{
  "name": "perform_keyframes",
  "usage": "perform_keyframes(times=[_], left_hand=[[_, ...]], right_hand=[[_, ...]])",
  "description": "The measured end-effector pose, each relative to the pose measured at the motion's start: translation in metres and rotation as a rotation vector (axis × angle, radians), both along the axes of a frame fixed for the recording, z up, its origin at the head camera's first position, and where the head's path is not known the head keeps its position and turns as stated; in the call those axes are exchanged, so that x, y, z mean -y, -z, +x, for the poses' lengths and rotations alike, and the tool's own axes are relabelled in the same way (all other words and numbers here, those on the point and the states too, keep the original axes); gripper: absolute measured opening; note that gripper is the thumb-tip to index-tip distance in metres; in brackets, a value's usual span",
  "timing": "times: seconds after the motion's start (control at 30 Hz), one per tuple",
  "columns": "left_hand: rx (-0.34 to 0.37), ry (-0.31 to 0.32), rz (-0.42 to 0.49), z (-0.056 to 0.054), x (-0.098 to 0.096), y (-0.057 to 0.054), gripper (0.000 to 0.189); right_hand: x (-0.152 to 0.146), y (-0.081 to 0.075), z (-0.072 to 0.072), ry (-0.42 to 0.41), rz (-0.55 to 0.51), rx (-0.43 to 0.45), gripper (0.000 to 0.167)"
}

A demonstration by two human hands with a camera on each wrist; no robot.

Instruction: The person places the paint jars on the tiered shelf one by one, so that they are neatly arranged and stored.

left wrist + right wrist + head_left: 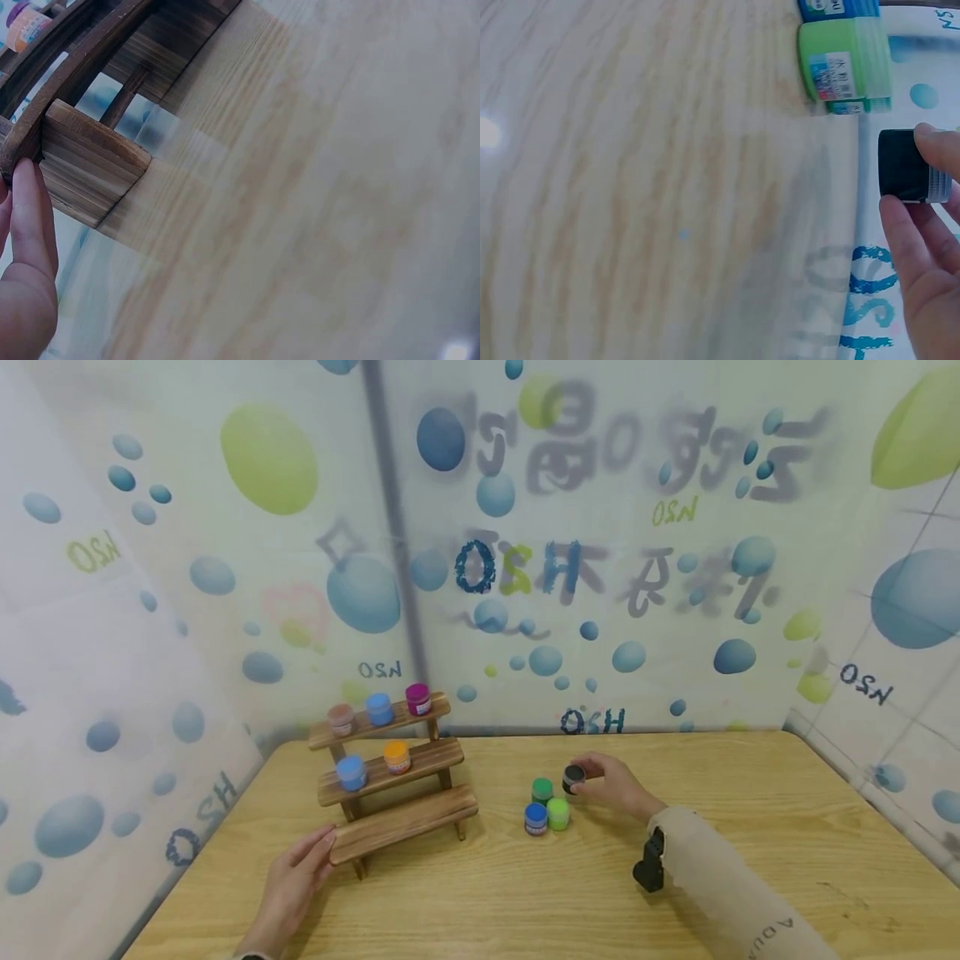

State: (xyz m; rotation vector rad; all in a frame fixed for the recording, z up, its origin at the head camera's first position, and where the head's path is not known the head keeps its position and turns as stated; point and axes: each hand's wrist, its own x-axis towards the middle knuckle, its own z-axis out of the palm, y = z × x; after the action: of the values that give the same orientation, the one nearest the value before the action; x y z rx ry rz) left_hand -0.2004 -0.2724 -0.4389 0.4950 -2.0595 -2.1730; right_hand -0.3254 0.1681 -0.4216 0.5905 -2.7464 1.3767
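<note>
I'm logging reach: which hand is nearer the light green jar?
Right hand, just right of the light green jar; left hand, farther off leftward, at the wooden stand.

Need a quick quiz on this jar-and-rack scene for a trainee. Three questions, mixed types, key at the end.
1. What does the right hand hold?

2. How many jars stand on the wooden rack?
A) four
B) five
C) six

3. True or false: the orange jar stands on the top shelf.

Key:
1. A black jar.
2. B.
3. False; it stands on the middle shelf.
</note>
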Motion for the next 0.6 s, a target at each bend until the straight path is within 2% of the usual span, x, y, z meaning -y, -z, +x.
perform_keyframes(times=[0.13, 0.6], left_hand=[[-0.008, 0.002, 0.008, 0.001, 0.0, 0.0, 0.005], [0.005, 0.006, 0.007, 0.001, 0.0, -0.002, 0.01]], right_hand=[[0.001, -0.005, 0.0, -0.046, 0.003, -0.051, 0.038], [0.013, -0.026, -0.001, -0.109, -0.009, -0.106, 0.041]])
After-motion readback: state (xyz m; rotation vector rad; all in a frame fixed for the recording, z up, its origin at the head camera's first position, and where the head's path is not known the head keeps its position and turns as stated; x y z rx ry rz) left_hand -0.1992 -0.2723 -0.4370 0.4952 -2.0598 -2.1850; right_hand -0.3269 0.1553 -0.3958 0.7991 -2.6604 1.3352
